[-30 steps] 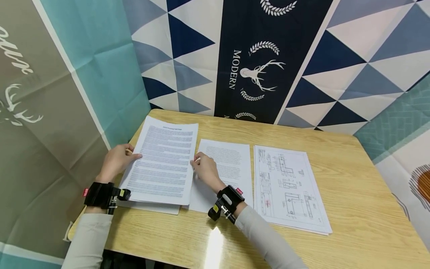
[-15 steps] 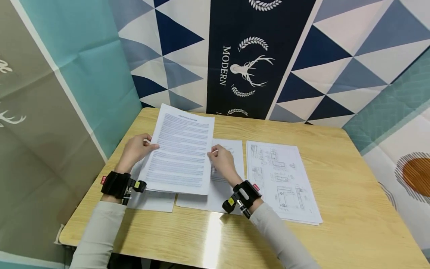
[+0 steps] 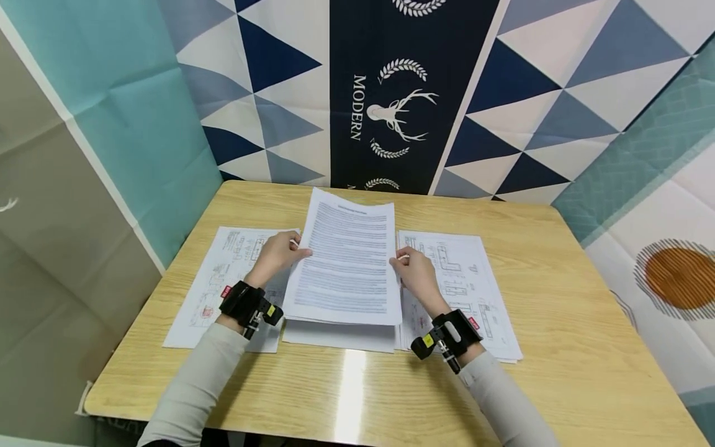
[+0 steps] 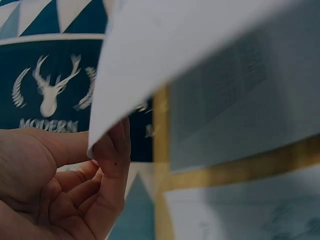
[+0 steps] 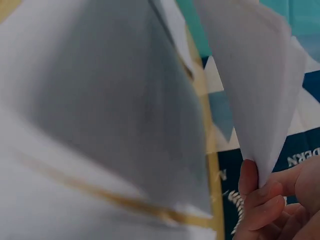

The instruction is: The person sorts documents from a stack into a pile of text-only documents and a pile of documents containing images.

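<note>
Both hands hold up a sheaf of printed paper [image 3: 346, 267], its text side facing me, above the middle of the desk. My left hand [image 3: 277, 256] pinches its left edge between thumb and fingers; the left wrist view shows the thumb of that hand [image 4: 75, 175] over the paper's border. On the opposite edge, my right hand [image 3: 416, 273] pinches the sheets, and the right wrist view has them bending up from the fingertips [image 5: 247, 180]. Beneath the held sheaf lies another white sheet [image 3: 337, 336], mostly covered by it.
A stack of technical drawings [image 3: 212, 292] lies on the wooden desk [image 3: 570, 347] to the left, partly behind my left arm. Another drawing stack [image 3: 475, 292] lies to the right, partly under my right hand. Patterned cloth [image 3: 385, 93] hangs behind the desk.
The hands have lifted the sheaf off the left pile and carried it right, over the middle sheets. A drawing now shows on top of the left pile. The head view has shifted slightly right.
</note>
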Demonstrator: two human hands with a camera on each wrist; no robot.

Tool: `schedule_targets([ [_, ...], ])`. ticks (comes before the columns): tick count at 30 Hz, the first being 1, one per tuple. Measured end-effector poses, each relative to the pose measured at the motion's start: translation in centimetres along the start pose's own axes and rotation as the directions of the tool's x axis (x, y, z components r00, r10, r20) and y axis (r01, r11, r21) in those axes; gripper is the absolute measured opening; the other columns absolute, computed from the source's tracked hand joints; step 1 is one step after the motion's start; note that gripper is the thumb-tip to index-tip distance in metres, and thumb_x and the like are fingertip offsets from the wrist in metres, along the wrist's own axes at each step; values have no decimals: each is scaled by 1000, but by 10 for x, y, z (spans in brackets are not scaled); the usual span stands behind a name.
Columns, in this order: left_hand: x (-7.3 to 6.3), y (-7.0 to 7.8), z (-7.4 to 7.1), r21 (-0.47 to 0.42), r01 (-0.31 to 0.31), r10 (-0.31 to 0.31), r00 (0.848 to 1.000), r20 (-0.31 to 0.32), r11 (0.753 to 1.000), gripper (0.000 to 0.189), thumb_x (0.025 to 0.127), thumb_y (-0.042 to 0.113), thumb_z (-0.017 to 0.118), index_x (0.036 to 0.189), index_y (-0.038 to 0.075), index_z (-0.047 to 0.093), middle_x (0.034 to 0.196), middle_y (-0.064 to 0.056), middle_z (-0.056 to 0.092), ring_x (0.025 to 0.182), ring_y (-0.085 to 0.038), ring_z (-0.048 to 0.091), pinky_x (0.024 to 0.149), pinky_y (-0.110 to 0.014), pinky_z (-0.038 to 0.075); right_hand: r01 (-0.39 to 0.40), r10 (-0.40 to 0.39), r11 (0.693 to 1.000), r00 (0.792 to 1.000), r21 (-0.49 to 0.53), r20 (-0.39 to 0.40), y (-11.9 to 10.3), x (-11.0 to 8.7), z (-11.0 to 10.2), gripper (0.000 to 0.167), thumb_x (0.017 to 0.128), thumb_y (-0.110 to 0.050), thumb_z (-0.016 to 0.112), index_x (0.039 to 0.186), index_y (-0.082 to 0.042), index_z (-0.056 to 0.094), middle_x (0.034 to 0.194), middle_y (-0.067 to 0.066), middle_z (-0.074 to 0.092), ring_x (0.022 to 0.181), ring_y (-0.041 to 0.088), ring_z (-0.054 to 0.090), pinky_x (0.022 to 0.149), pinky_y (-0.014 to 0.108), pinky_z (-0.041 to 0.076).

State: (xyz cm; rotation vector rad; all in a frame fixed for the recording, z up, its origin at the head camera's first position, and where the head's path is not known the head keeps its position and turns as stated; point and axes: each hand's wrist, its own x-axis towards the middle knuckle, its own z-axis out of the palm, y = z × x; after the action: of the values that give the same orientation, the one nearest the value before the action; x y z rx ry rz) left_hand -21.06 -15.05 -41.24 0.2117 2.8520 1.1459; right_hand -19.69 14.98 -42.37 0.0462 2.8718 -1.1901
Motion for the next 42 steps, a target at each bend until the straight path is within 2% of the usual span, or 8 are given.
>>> schedule_targets([
  [3,-1,-4,9,15,-17,16,999,29,1000,26,98,19,70,107,-3,59,76,-6,46,66,-18,36,66,-33,30,-8,8,1000,1000,-20,24,9,-4,4,28,102,-19,62,120,2,63,91,14,71,50,9,52,49,22,42],
  [8,-2,-11,20,65,-49,45,997,56,997,23,96,18,72,91,2,56,69,-1,40,61,-15,32,63,-29,27,-26,30,998,998,-61,53,18,-9,11,27,101,-20,63,117,1,64,92,14,71,54,11,56,51,23,44],
  [13,-6,-15,26,106,-84,76,994,78,991,30,94,18,74,80,7,49,64,0,34,58,-14,27,62,-29,25,-41,50,993,996,-112,78,21,-11,14,22,101,-21,63,111,-1,65,84,9,67,57,13,56,51,24,42],
  [22,-5,-15,28,175,-3,-16,994,107,985,37,90,22,79,71,9,50,58,2,33,52,-12,32,55,-27,27,-28,44,984,995,-176,88,21,-12,16,16,99,-20,65,100,-4,62,74,5,58,58,15,52,50,26,37],
  [28,-6,-15,29,212,19,-38,996,84,977,34,88,23,82,73,6,55,59,-2,44,52,-13,40,53,-25,31,-13,29,984,996,-176,89,22,-12,16,17,97,-19,68,99,-5,58,75,6,59,57,16,51,50,26,37],
  [36,-6,-11,28,288,31,-45,998,44,957,39,85,28,84,97,-2,61,76,-11,62,58,-18,51,51,-27,36,13,4,975,997,-222,76,22,-10,16,25,95,-22,72,100,-5,54,69,5,54,53,16,49,48,26,36],
  [39,-9,-10,21,285,22,-33,999,34,958,33,90,30,80,94,3,62,70,-7,60,54,-16,49,49,-27,34,32,-17,971,998,-236,66,15,-10,17,24,97,-26,70,96,-7,55,67,4,55,52,14,47,47,25,33],
  [42,-12,-13,3,285,3,-3,1000,-3,959,27,95,31,74,91,5,65,67,-5,60,53,-15,47,48,-28,31,85,-73,963,996,-255,57,1,-9,20,26,98,-32,68,94,-8,60,67,3,59,50,13,45,45,24,31],
])
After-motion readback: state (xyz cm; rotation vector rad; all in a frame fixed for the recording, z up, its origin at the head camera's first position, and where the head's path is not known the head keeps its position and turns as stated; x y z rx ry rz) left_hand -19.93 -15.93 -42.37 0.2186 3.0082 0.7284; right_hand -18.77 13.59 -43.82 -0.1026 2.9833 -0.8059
